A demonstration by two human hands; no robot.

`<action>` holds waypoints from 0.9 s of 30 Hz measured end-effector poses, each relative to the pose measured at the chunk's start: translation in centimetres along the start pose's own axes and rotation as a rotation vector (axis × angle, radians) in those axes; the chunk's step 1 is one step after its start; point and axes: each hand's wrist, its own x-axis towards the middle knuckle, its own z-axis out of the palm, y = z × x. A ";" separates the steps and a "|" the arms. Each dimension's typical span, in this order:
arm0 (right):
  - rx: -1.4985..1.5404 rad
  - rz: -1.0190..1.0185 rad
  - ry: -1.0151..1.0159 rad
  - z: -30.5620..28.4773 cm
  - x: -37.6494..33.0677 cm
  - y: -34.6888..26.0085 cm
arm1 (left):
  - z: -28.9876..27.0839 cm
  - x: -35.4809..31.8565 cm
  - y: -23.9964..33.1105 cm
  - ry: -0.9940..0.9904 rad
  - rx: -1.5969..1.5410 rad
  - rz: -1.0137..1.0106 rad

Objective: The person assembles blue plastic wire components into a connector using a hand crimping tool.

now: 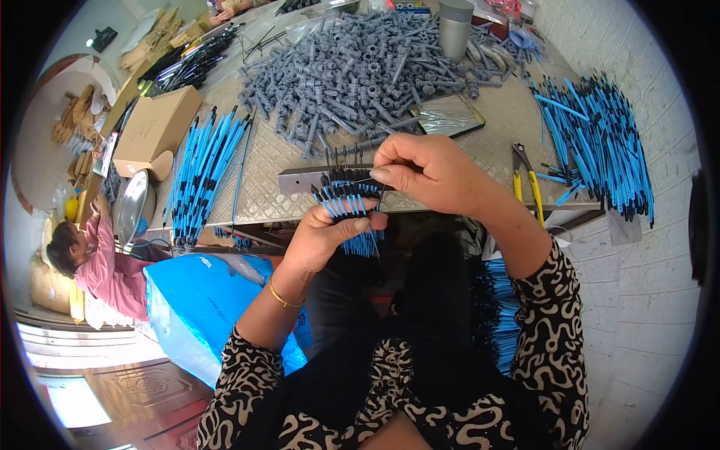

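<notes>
While the left hand (324, 238) clasps blue rods (343, 206), the right hand (433, 174) pinches what seems a dark rod (381, 198).

Right hand (439, 178): pinched item (382, 196) too fine to identify. Left hand (321, 241) partly covers blue rods (361, 244). Upper left: another person's hand (228, 10) cut by top edge. Lower right: blue bundle (505, 315) partly behind sleeve (551, 322).

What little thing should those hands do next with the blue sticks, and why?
I'd guess the right hand should ease the thin dark piece in its pinch toward the black ends of the blue-and-black rods. The left hand holds those rods in a fanned row, and the pinch is right beside them, so only a small move seems needed.
</notes>
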 end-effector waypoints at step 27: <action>-0.282 -0.150 0.063 1.2 0.1 -0.6 | -0.1 0.4 0.7 -0.062 0.206 -0.082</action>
